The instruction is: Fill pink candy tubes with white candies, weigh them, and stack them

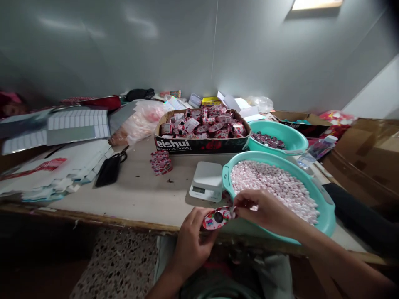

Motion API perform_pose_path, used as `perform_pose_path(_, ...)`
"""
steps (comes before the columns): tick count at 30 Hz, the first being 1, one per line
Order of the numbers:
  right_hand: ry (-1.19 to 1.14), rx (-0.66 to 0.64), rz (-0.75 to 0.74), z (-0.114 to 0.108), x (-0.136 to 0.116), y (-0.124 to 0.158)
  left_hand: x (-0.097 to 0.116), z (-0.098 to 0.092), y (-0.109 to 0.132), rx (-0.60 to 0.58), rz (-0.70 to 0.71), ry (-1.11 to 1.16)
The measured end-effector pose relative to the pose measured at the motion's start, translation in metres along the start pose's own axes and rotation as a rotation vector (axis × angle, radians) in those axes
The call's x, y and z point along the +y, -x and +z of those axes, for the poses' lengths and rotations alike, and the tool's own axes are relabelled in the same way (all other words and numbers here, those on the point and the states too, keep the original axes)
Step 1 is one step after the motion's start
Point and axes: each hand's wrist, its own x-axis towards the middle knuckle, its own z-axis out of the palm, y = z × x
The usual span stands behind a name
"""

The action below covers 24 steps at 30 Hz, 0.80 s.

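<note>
Foil packet (216, 219), printed pink and white with a dark round spot, is sitting between both hands at about 12 o'clock, just over the near edge of the worktop (124, 207). The left hand (190, 241) is holding its lower end with the fingers (199, 218) curled around it, while the right hand (264, 209) is pinching its upper tip, fingertips pressed together. That pinch is hanging just above the teal basin (326, 216), which is carrying a deep heap of pink-white candies (274, 187) at about 2 o'clock. A slipping pinch could be dropping the packet onto the candies or past the edge toward the speckled floor (118, 265). The right forearm is crossing the basin's near rim, so a careless push could be tipping it and spilling candies. The kitchen scale (207, 181) is sitting tight against the basin's handle at 11 o'clock, leaving little room there for a sideways move. Bare worktop is lying at 10 o'clock, left of the scale, while the cardboard tray (202, 146) of packets is closing off 12 o'clock farther back.
</note>
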Motion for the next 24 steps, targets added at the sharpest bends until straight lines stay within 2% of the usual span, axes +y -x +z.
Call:
perform_pose_path(5, -0.006, -0.100, 0.065, 0.014, -0.005, -0.018, 0.005, -0.005, 0.002, -0.019, -0.008, 0.027)
perform_pose_path(8, -0.056, -0.143, 0.096, 0.007, -0.003, -0.024, 0.009, -0.005, -0.003, -0.011, -0.005, 0.053)
perform_pose_path(10, -0.096, -0.117, 0.094, -0.003, 0.001, -0.026, 0.013, -0.004, -0.009, -0.010, 0.012, 0.068)
perform_pose_path(13, -0.001, 0.116, 0.080, -0.024, 0.017, -0.022, 0.021, -0.002, -0.021, 0.013, 0.040, 0.100)
perform_pose_path(17, 0.319, 0.472, 0.103, -0.048, 0.058, -0.009, 0.027, 0.005, -0.032, 0.047, 0.036, 0.148)
perform_pose_path(20, 0.441, 0.590, 0.059, -0.057, 0.089, 0.001, 0.028, 0.010, -0.033, 0.047, 0.010, 0.154)
perform_pose_path(24, 0.571, 0.658, -0.062, -0.063, 0.115, 0.008, 0.028, 0.015, -0.032, 0.048, -0.022, 0.160)
